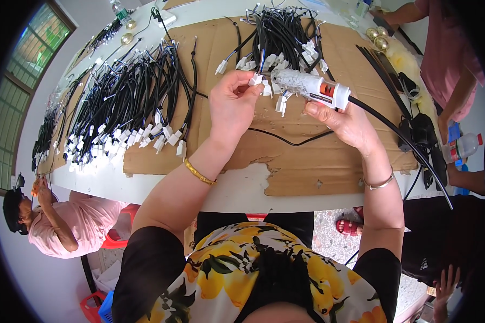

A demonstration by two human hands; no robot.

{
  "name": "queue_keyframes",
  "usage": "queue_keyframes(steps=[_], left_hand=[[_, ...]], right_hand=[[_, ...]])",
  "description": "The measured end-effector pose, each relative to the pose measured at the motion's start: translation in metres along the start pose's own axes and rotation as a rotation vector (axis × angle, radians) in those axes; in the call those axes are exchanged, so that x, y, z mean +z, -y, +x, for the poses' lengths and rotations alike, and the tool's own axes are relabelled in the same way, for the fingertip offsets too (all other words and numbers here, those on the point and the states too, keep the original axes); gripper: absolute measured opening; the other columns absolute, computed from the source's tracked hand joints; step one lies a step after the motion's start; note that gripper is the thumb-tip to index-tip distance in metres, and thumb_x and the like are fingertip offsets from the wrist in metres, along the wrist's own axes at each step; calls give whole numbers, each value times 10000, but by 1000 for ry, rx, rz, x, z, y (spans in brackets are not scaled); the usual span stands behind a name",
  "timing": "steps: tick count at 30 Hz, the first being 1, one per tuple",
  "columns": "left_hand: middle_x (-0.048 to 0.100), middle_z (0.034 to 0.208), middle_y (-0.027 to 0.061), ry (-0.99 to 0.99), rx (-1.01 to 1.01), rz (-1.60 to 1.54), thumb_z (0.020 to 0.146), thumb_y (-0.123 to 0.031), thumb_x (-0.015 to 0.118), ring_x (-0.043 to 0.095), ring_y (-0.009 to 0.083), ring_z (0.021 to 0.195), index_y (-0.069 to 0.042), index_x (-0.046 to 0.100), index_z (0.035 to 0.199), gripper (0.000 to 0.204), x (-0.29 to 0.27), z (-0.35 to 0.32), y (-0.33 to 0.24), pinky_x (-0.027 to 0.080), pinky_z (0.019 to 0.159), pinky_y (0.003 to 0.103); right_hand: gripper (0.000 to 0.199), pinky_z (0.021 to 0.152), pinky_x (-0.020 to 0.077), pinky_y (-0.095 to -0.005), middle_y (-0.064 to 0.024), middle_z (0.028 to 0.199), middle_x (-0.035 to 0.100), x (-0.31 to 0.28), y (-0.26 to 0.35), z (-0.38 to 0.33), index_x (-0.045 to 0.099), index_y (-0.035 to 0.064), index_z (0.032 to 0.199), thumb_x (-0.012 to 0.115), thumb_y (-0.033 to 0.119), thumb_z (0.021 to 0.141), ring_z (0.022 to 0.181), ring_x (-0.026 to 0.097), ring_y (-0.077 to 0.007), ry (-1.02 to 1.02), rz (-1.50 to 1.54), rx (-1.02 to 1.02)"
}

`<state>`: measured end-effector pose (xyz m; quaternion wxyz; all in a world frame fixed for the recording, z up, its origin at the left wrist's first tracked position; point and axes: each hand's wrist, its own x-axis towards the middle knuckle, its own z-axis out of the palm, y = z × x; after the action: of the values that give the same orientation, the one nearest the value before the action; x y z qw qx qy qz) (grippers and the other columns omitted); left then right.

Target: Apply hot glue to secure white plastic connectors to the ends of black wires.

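Left hand fingers pinch a small white plastic connector above the torn brown cardboard sheet on the desk, right hand fingers wrapped round a foil-covered white glue gun, nozzle touching the connector.
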<state>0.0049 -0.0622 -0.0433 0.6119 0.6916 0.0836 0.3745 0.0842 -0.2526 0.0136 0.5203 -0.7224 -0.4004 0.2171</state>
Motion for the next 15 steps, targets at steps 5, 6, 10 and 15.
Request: queue_keyframes(steps=[5,6,10,15], left_hand=[[619,824,90,-9,7,-11,744,80,594,584,105,706,43,545,920,187,0,0,-1,490,644,216],[619,825,90,-6,11,-9,743,79,596,585,106,705,43,546,918,185,0,0,-1,491,645,217],[593,759,41,-31,-1,-70,720,86,606,547,77,669,20,554,892,191,2,0,-2,450,603,193],[589,755,40,-31,2,-66,719,90,607,542,74,662,21,554,891,193,2,0,-3,445,595,192]], right_hand=[[453,759,423,-229,-3,866,585,1,4,-2,522,22,1059,646,344,766,826,533,-88,-8,-19,29],[450,758,424,-229,-2,857,587,2,5,-2,525,22,1060,644,344,769,827,533,-87,-18,-18,30],[460,739,425,-228,2,841,585,2,3,-2,531,23,1054,654,355,760,803,525,-85,-36,-27,32],[488,681,410,-216,15,823,567,3,3,-1,544,30,1041,682,377,728,723,478,-71,-52,-19,37]])
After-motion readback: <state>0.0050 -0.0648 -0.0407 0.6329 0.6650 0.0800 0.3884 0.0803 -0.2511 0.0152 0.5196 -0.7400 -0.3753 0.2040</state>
